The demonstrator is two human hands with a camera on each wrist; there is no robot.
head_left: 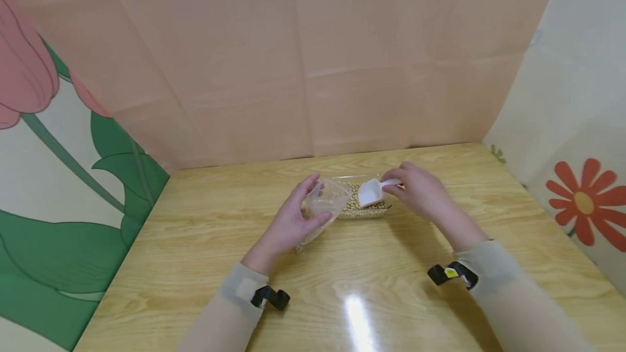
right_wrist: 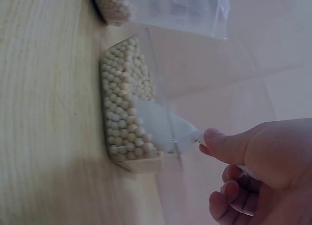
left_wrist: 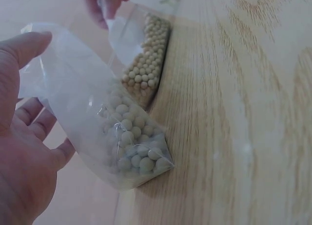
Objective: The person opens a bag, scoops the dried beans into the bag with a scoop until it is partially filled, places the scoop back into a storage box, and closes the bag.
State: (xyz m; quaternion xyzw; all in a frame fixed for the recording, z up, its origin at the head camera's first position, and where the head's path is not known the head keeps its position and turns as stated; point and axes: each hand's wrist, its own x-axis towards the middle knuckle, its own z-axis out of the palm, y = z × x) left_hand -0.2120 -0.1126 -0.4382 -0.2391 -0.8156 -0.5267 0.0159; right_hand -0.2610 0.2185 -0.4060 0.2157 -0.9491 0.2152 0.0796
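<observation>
My left hand (head_left: 292, 220) holds a clear plastic bag (head_left: 333, 195) by its upper part, thumb on one side and fingers on the other. Small round beige balls (left_wrist: 134, 137) fill the bag's bottom corner, low over the table in the left wrist view. Between thumb and fingers, my right hand (head_left: 419, 189) pinches the handle of a small white scoop (head_left: 370, 193). The scoop's blade reaches into a clear rectangular box (head_left: 364, 214), among more of the same balls (right_wrist: 119, 93). The bag's mouth stands just left of the box.
Both hands work over a light wood-grain table (head_left: 205, 265). Behind it hangs a pinkish cloth or paper backdrop (head_left: 313, 69). Painted walls stand at both sides, with a red flower (head_left: 584, 202) on the right one. Each sleeve carries a black wrist device (head_left: 270, 297).
</observation>
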